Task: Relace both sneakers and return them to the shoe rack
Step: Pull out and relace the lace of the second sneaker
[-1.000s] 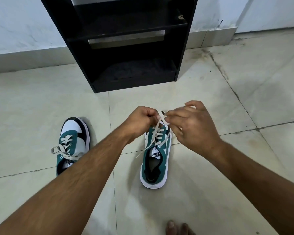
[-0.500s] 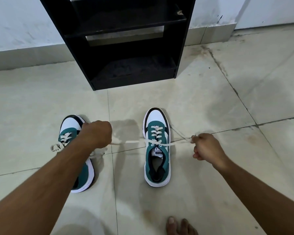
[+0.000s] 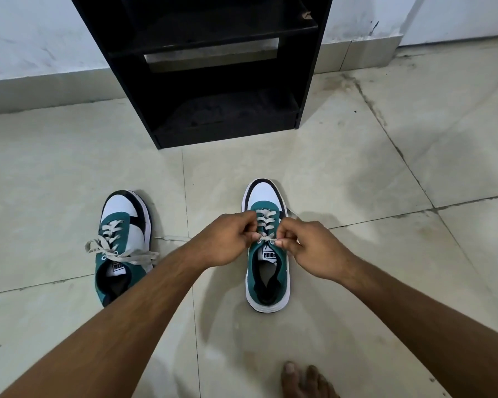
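Two green, white and black sneakers stand on the tiled floor, toes toward the rack. The right sneaker sits between my hands. My left hand and my right hand are both pinched on its off-white lace near the top eyelets, above the tongue. The left sneaker stands apart at the left, its lace tied in a loose bow; my left forearm covers its heel side. The black shoe rack stands against the wall ahead, with nothing on its visible shelves.
My bare toes show at the bottom edge, behind the right sneaker. The white wall and its tiled skirting run behind the rack. A loose lace end lies on the floor between the sneakers.
Half a second ago my hands were spread wide, pulling the lace ends out to both sides. Now both hands have come back together over the right sneaker's top eyelets.
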